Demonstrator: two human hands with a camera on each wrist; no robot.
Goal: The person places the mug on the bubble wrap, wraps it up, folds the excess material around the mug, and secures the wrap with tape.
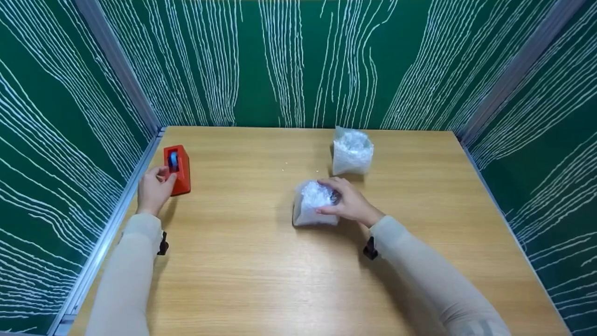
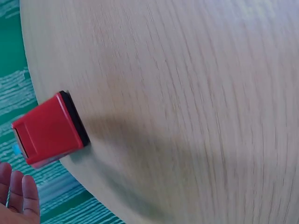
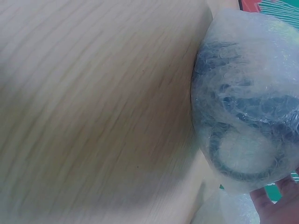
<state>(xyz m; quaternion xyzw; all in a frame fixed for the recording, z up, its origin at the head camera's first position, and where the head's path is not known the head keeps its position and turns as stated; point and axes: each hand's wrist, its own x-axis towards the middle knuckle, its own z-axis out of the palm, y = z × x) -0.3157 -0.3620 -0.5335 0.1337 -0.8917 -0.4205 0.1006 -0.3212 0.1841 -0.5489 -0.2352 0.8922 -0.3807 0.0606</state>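
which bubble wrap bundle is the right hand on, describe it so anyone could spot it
On the wooden table, two bubble wrap bundles sit right of centre. It is the nearer bundle, under the right hand. Unlike the far bundle by the back wall, a dark ring shows through its wrap.

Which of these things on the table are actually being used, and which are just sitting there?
In use:
- red tape dispenser, touched by the left hand
- near bubble-wrapped bundle, held by the right hand

Lying about:
- far bubble-wrapped bundle, untouched
- wooden table, merely bearing everything
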